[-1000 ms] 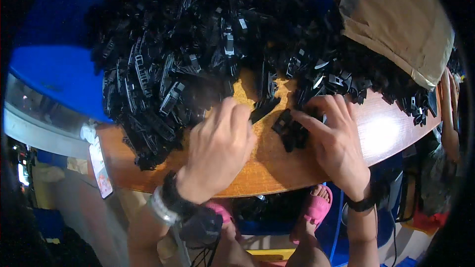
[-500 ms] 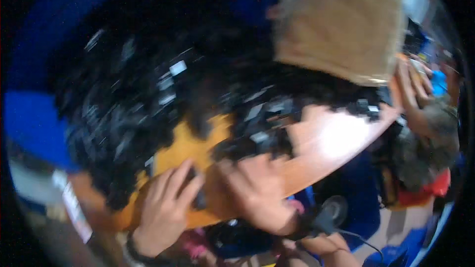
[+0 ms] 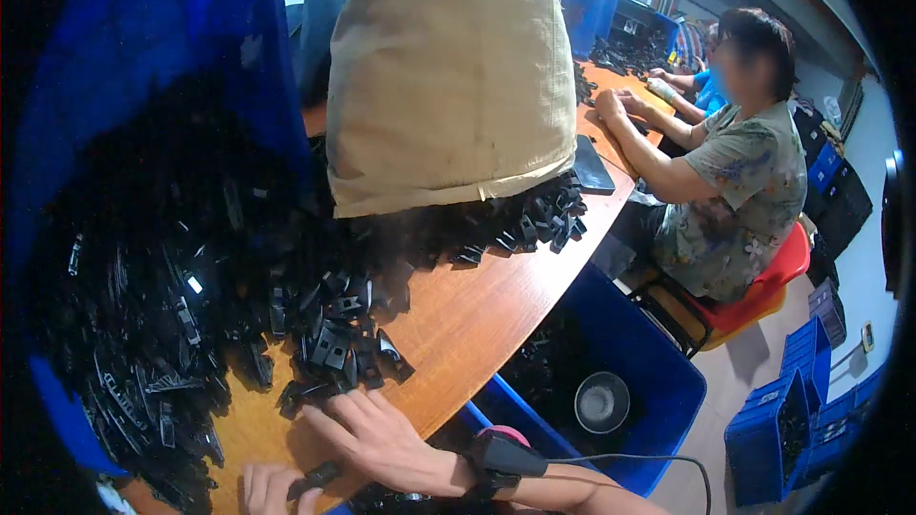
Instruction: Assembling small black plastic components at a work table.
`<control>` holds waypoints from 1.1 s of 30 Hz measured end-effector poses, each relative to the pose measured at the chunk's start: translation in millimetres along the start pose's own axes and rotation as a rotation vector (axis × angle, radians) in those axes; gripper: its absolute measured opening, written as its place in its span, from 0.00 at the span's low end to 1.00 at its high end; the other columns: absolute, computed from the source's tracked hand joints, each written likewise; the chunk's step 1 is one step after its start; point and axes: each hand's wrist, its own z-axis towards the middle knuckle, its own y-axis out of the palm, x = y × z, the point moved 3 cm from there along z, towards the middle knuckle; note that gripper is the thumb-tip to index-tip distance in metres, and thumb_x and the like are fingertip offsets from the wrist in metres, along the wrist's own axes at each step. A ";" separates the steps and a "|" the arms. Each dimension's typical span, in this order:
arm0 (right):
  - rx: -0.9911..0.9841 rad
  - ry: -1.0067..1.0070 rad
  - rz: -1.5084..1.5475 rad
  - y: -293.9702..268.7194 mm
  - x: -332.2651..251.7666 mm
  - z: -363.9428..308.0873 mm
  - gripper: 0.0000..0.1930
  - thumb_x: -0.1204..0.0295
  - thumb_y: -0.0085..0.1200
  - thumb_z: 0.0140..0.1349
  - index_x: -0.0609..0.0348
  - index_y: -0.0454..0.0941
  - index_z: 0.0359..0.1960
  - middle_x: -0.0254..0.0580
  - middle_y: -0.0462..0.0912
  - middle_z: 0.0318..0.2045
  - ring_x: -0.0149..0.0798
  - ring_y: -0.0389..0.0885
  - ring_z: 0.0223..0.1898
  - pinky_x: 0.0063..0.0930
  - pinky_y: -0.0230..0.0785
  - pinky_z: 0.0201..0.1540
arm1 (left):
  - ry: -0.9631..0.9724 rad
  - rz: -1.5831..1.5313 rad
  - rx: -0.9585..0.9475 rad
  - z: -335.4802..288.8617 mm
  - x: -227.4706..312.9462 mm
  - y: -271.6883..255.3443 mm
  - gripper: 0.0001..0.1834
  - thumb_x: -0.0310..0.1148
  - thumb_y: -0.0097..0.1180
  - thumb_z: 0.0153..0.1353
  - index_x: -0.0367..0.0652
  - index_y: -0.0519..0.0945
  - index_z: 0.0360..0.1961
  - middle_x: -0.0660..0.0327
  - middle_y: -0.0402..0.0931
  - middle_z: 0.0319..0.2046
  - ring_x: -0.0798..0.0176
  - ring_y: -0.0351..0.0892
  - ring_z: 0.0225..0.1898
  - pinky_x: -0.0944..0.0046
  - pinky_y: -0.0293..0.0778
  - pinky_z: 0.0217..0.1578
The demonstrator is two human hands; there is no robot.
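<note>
At the lower edge, my left hand point(image 3: 265, 488) is closed around a small dark plastic part point(image 3: 317, 479), which shows between the fingers. My right hand point(image 3: 386, 439) lies just above it on the wooden table point(image 3: 458, 310), fingers stretched toward the near edge of a heap of black plastic parts point(image 3: 329, 348). Its fingertips are beside the loose pieces, and I see nothing held in it. A black strap with a cabled device point(image 3: 506, 458) is around my right wrist. A much larger pile of similar black parts point(image 3: 124, 324) spreads to the left.
A big tan sack point(image 3: 453, 76) stands on the parts. A blue bin point(image 3: 191, 19) leans over the pile at left. Below the table's right edge is a blue crate point(image 3: 658, 401) with a round metal bowl point(image 3: 602, 402). A co-worker point(image 3: 735, 172) sits at the right; blue crates point(image 3: 768, 439) stand on the floor.
My view has swung up and to the right, bringing the co-worker and more of the table into sight. My hands now appear lower in the picture; the earlier frame is blurred.
</note>
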 end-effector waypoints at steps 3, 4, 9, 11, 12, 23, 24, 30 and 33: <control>0.122 -0.052 0.300 -5.5 -6.3 -5.0 0.26 0.71 0.57 0.56 0.62 0.71 0.58 0.46 0.75 0.40 0.47 0.76 0.41 0.36 0.68 0.42 | -0.063 -0.022 0.096 1.1 2.9 2.8 0.16 0.24 0.61 0.58 0.34 0.76 0.48 0.44 0.74 0.43 0.38 0.72 0.47 0.49 0.70 0.47; 0.094 -0.114 0.343 -3.7 -13.7 -8.9 0.25 0.72 0.52 0.57 0.66 0.69 0.57 0.48 0.73 0.41 0.48 0.75 0.42 0.37 0.69 0.43 | -0.096 -0.033 0.187 2.2 4.8 2.1 0.18 0.23 0.60 0.58 0.33 0.76 0.50 0.44 0.75 0.45 0.38 0.73 0.49 0.49 0.70 0.49; 0.009 -0.292 0.469 -20.5 -38.9 -13.1 0.15 0.75 0.48 0.62 0.70 0.71 0.49 0.55 0.72 0.42 0.52 0.74 0.42 0.37 0.70 0.42 | 0.076 0.061 0.267 3.6 11.2 -5.4 0.13 0.16 0.54 0.59 0.33 0.81 0.45 0.45 0.79 0.39 0.40 0.78 0.42 0.49 0.74 0.46; 0.008 -0.267 0.496 -27.6 -41.6 -12.1 0.17 0.76 0.48 0.60 0.70 0.71 0.51 0.56 0.72 0.43 0.53 0.75 0.42 0.38 0.70 0.43 | 0.186 0.122 0.324 0.0 16.7 -7.7 0.09 0.14 0.52 0.60 0.30 0.83 0.39 0.46 0.80 0.33 0.42 0.80 0.35 0.50 0.76 0.38; 0.010 -0.242 0.516 -31.4 -42.0 -11.0 0.19 0.77 0.49 0.59 0.71 0.71 0.52 0.57 0.73 0.44 0.54 0.75 0.43 0.38 0.71 0.44 | 0.173 0.133 0.320 1.2 18.0 -6.5 0.09 0.14 0.52 0.60 0.30 0.83 0.39 0.46 0.80 0.33 0.42 0.80 0.35 0.50 0.76 0.38; -0.189 0.271 0.617 -45.2 -19.7 -22.2 0.15 0.76 0.64 0.55 0.65 0.81 0.45 0.50 0.80 0.30 0.50 0.80 0.31 0.36 0.74 0.34 | 0.179 0.393 0.399 -17.8 11.1 8.0 0.16 0.31 0.67 0.53 0.36 0.82 0.43 0.55 0.79 0.38 0.55 0.79 0.40 0.59 0.73 0.39; -0.177 0.311 0.566 -44.9 -14.2 -19.0 0.15 0.77 0.65 0.54 0.64 0.82 0.44 0.49 0.79 0.28 0.48 0.79 0.29 0.34 0.72 0.33 | 0.025 0.245 0.363 -11.9 3.6 4.6 0.16 0.29 0.67 0.52 0.35 0.82 0.41 0.56 0.78 0.38 0.54 0.77 0.40 0.59 0.73 0.40; -0.336 0.224 0.533 -36.8 -1.8 -0.5 0.17 0.79 0.64 0.52 0.64 0.82 0.45 0.47 0.78 0.34 0.45 0.78 0.37 0.34 0.71 0.41 | -0.094 -0.140 0.201 -13.9 -26.1 6.2 0.14 0.24 0.67 0.50 0.33 0.81 0.39 0.57 0.74 0.35 0.53 0.73 0.38 0.58 0.72 0.39; -0.361 0.197 0.526 -37.7 -1.7 4.1 0.18 0.79 0.64 0.51 0.64 0.82 0.46 0.45 0.78 0.36 0.45 0.77 0.39 0.34 0.70 0.43 | -0.049 -0.161 0.206 -11.9 -27.7 9.2 0.15 0.23 0.68 0.48 0.35 0.82 0.39 0.57 0.75 0.33 0.54 0.73 0.36 0.58 0.72 0.37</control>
